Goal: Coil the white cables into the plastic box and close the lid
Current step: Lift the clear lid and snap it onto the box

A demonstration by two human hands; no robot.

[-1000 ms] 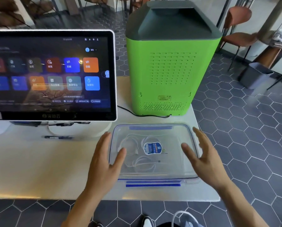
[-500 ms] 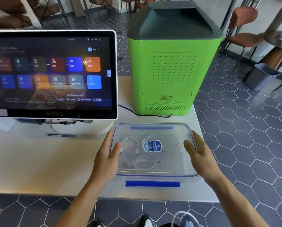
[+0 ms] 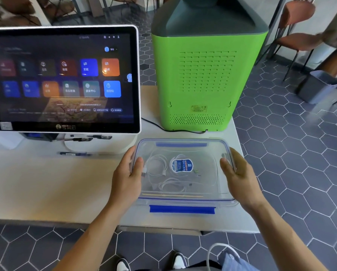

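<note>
The screen (image 3: 63, 79), beyond the left hand (image 3: 125, 178), bears "客如云" on its lower bezel. The blue lid sticker (image 3: 181, 165), between the hands, is unreadable.

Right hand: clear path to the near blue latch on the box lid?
Probably yes. The right hand holds the lid's right edge, and the near blue latch sits exposed at the front edge of the table, with nothing in between.
</note>
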